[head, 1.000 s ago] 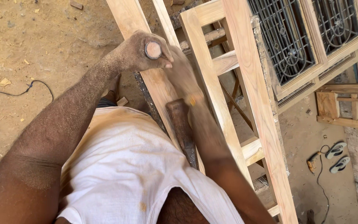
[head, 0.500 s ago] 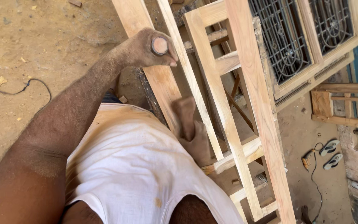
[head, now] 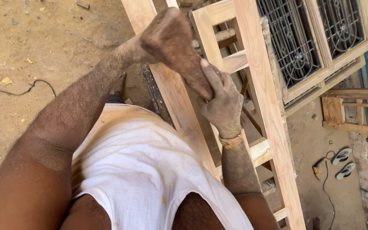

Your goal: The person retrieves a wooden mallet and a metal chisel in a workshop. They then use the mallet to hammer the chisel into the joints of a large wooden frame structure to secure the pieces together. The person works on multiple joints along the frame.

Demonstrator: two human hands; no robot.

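My left hand is raised over a long pale wooden plank, its dusty back toward me and its fingers pointing down to the right. My right hand meets it from below and is closed around the tips of those fingers, thumb on top. Nothing shows between the two hands; anything inside them is hidden. Both hover just above a ladder-like wooden frame that lies beside the plank. My white vest fills the lower middle of the view.
Window frames with dark metal grilles lie at the upper right. A pair of sandals and a small corded tool rest on the sandy ground at right. A thin black cable trails across the dirt at left.
My right hand has come up from low beside the plank, where it moved blurred with a dark object, and now clasps my left fingers. The small round thing in my left hand no longer shows.
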